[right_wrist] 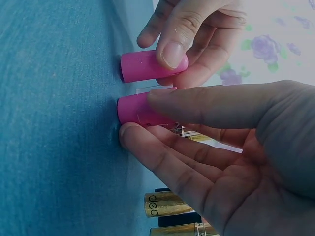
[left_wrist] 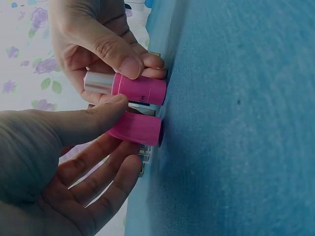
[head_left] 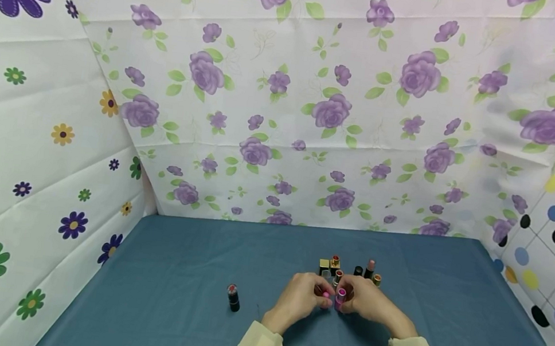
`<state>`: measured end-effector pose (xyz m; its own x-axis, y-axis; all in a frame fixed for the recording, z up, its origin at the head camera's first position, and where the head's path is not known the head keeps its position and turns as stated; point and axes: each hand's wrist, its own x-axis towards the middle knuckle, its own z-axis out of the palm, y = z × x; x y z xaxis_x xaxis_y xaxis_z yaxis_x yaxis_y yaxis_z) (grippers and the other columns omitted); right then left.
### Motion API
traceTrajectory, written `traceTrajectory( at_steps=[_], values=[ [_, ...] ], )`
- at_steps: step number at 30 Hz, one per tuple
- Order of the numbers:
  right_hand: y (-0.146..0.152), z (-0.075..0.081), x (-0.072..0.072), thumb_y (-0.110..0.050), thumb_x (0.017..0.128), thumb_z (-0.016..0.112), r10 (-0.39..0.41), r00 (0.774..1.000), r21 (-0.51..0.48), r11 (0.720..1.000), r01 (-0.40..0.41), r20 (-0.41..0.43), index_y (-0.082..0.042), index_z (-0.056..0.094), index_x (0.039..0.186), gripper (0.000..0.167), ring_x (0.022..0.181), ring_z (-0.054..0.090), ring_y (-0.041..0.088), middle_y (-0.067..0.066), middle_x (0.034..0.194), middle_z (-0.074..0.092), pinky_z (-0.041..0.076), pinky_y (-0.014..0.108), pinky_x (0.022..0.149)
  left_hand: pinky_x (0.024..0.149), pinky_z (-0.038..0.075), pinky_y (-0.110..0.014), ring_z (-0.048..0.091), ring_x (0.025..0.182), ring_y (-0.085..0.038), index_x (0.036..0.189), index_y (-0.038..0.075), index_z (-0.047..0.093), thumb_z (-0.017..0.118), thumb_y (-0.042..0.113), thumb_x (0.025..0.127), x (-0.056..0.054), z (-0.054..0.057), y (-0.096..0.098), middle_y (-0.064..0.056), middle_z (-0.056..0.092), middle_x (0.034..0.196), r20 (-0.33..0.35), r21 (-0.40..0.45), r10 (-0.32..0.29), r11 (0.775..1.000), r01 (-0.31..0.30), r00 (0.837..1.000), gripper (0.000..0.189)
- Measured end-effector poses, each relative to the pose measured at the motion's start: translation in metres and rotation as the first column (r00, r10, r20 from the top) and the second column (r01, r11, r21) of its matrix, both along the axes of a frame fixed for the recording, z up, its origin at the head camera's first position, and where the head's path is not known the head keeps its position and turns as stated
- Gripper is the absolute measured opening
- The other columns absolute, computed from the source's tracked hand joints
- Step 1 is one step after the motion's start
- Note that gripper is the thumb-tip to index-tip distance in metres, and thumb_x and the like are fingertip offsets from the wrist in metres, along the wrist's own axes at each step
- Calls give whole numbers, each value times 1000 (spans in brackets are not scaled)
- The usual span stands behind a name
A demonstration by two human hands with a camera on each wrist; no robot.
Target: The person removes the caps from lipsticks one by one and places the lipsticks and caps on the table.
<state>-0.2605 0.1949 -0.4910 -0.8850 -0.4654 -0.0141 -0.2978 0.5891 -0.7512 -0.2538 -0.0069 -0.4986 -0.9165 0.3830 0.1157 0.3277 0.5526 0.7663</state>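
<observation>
My left hand (head_left: 300,296) pinches a glossy pink lipstick cap (left_wrist: 140,129) between thumb and fingers, its flat end down close to the blue cloth. Beside it, my right hand (head_left: 370,301) holds a pink lipstick tube (left_wrist: 140,90) with a silver collar standing upright. The tube's base is right at the cloth. In the right wrist view the cap (right_wrist: 138,66) and the tube (right_wrist: 134,109) stand side by side, a small gap between them. The right thumb hides the tube's upper part there.
A black lipstick (head_left: 233,298) with a clear top stands alone to the left on the blue tablecloth (head_left: 183,265). Behind the hands are a gold square cap (head_left: 324,266), a nude lipstick (head_left: 370,269), a black cap (head_left: 358,270) and several gold tubes. Patterned sheets surround the table.
</observation>
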Motion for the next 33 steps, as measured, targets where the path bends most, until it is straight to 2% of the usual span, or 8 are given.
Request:
traceTrajectory(
  at_steps=[9, 19, 25, 30, 33],
  values=[
    [-1, -2, 0, 8, 84, 81, 6, 1000, -6, 1000, -6, 15, -7, 65, 94, 24, 76, 61, 17, 1, 86, 65, 52, 34, 66, 63, 53, -20, 61, 70, 2, 93, 15, 83, 83, 7, 89, -2, -3, 1, 6, 73, 86, 7, -6, 2, 1000, -2, 1000, 9],
    [4, 7, -1, 13, 82, 77, 31, 995, -34, 999, -28, 95, -3, 67, 107, 31, 80, 68, 21, 6, 92, 68, 58, 40, 70, 64, 54, -22, 62, 71, 1, 95, 16, 82, 84, 10, 88, -1, -3, -1, 6, 73, 86, 22, -2, 3, 1000, -3, 1000, 9],
    [5, 17, 2, 9, 85, 78, 13, 995, -28, 1000, -10, 101, -3, 66, 111, 31, 86, 70, 23, 7, 96, 66, 59, 44, 77, 66, 55, -23, 63, 73, 1, 98, 14, 82, 84, 11, 89, 0, 4, -3, 4, 74, 91, 16, -1, 4, 1000, -4, 1000, 10],
    [8, 29, 6, 3, 88, 80, 16, 998, -15, 1000, -15, 65, -3, 66, 113, 29, 85, 70, 20, 6, 98, 66, 59, 44, 78, 68, 56, -26, 64, 76, -2, 101, 14, 82, 83, 12, 89, -2, 11, -6, 0, 75, 96, 12, -4, 2, 1000, -2, 1000, 12],
    [9, 34, 8, -1, 90, 80, 23, 999, -10, 1000, -23, 43, -3, 66, 115, 29, 86, 69, 19, 6, 101, 66, 58, 44, 78, 68, 55, -26, 64, 76, -2, 103, 14, 82, 80, 16, 93, -3, 15, -8, 4, 74, 95, 13, 1, 2, 1000, -2, 1000, 10]
  ],
)
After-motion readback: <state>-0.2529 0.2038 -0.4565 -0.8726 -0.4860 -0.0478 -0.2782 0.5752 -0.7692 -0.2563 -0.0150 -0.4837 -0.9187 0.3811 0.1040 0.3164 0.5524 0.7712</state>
